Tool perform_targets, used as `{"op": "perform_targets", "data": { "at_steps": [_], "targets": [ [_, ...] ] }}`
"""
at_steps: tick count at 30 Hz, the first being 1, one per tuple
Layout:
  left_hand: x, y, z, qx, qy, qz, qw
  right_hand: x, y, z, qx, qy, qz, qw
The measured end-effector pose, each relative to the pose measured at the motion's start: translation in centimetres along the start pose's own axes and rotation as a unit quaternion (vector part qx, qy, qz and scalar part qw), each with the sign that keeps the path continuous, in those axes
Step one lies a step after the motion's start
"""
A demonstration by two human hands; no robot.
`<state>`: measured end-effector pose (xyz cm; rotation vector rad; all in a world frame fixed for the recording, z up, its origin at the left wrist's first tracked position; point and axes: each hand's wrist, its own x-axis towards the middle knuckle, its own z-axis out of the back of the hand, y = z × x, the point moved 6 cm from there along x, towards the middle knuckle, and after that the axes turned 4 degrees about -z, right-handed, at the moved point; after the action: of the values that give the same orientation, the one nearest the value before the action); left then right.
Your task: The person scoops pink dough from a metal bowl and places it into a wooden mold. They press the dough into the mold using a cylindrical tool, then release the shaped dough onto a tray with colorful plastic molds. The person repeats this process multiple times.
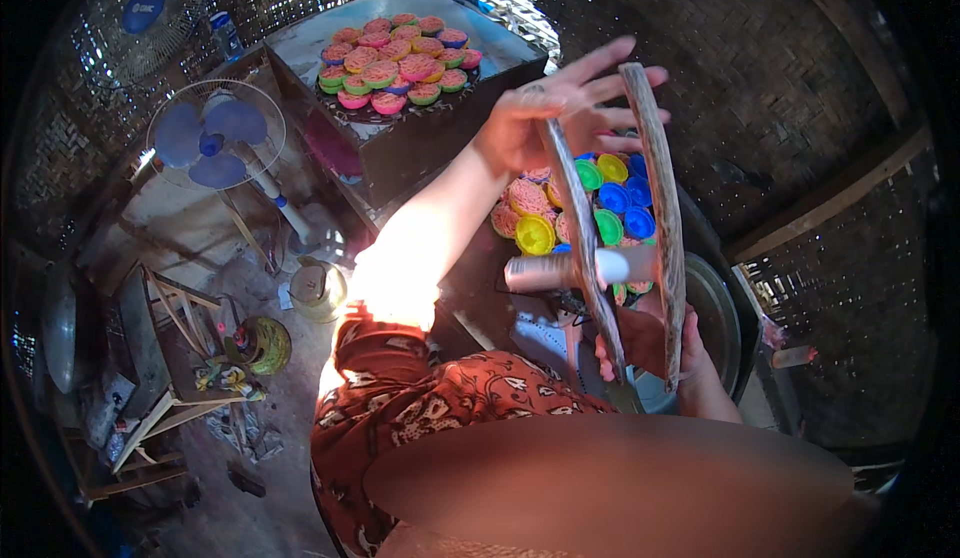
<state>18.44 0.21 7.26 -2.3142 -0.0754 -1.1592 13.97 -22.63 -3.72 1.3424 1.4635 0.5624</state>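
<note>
A hand press of two long, worn wooden bars stands steeply before me, with a pale cylinder crossing between them. My left hand is at the bars' upper ends, fingers spread and slightly blurred; whether it touches them is unclear. Around the lower ends, my right hand grips the press, partly hidden behind the bars. Beyond the press lie small coloured plastic cups: a yellow cup and a blue cup show bare insides, while others hold pink strands.
On a table at the back, a dark round tray bears many filled cups. A standing fan is at left, above wooden frames and a green gas cylinder. A large metal basin sits at my right.
</note>
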Motion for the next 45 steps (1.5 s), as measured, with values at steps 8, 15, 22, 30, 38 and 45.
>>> {"op": "perform_targets", "data": {
  "at_steps": [8,15,22,30,38,45],
  "targets": [
    [1.6,-1.2,3.7,-0.006,0.045,-0.058,0.997,0.5,2.3,3.0,0.015,0.002,-0.049,0.999],
    [-0.8,1.5,13.1,-0.148,-0.145,-0.079,0.975,2.8,2.9,6.0,0.048,-0.097,-0.068,0.992],
    [-3.3,1.6,14.1,-0.189,-0.173,-0.110,0.960,2.4,3.2,6.5,-0.018,-0.113,-0.109,0.987],
    [-4.0,-0.5,14.4,-0.161,-0.166,-0.119,0.966,4.2,2.7,6.3,-0.037,-0.158,-0.081,0.983],
    [-3.3,-0.2,15.6,-0.159,-0.178,-0.125,0.963,3.7,3.9,8.5,-0.161,-0.268,-0.070,0.947],
    [-5.4,0.8,15.1,-0.218,-0.163,-0.095,0.957,3.6,3.6,6.5,-0.179,-0.221,-0.060,0.957]
  ]
}}
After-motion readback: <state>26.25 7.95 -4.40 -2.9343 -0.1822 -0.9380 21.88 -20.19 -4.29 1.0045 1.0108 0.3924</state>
